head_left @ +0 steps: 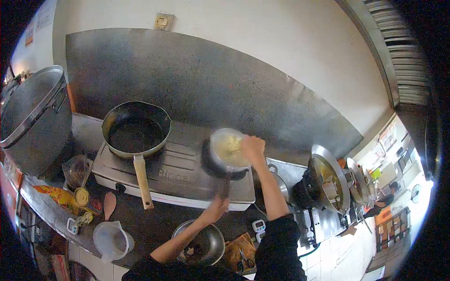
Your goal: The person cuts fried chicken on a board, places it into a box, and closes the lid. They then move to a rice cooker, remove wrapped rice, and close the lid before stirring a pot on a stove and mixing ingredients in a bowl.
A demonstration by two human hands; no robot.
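Observation:
My left hand (214, 210) is closed around the dark handle (223, 188) of a saucepan (214, 137), which is smeared by motion over the right side of the gas stove (176, 161). Pale yellow, lumpy food (228, 146) lies inside the pan. At the pan's right rim, my right hand (253, 149) has its fingers closed over the food. Whatever it grips is blurred and hidden. To the left on the same stove sits a black frying pan (137, 130) with a light wooden handle (142, 182).
A big metal pot (35, 119) stands far left. In front are a plastic measuring jug (112, 241), a wooden spoon (109, 204), a steel bowl (212, 248), scissors (245, 260) and a timer (258, 226). A large wok (330, 180) stands right. A person (385, 199) is farther back.

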